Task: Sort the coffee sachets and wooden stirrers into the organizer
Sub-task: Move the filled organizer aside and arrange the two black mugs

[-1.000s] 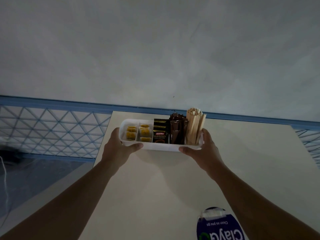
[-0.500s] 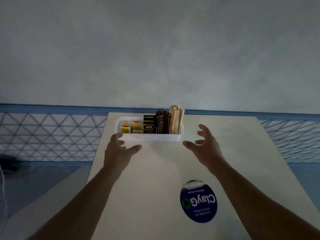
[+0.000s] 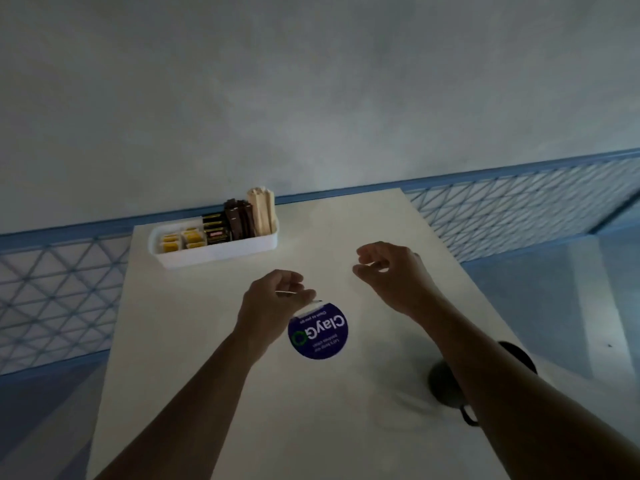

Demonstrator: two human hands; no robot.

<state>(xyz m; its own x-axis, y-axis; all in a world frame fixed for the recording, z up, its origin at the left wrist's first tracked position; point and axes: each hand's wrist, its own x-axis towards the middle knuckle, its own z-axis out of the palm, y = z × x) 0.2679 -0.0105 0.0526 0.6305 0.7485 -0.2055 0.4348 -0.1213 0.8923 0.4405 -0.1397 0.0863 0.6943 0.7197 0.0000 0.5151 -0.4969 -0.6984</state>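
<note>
The white organizer [image 3: 221, 252] stands at the far left of the white table [image 3: 242, 393], close to the wall. It holds yellow sachets [image 3: 181, 239] on the left, black sachets [image 3: 215, 230] and brown stick sachets [image 3: 239, 220] in the middle, and upright wooden stirrers [image 3: 261, 213] at the right end. My left hand [image 3: 273, 301] hovers over the table nearer to me, apart from the organizer, fingers loosely curled with nothing in them. My right hand [image 3: 389, 270] hovers to the right of it, fingers bent and apart, holding nothing.
A round blue ClayGo sticker [image 3: 318, 336] lies flat on the table just below my left hand. A dark mug [image 3: 446, 386] with a handle stands near the right edge, partly hidden by my right forearm. A blue lattice railing [image 3: 512, 216] and a grey wall run behind the table.
Both hands let go of the organizer, which now rests at the table's far edge, and have drawn back toward me. The view has tilted and shifted right, revealing the mug.
</note>
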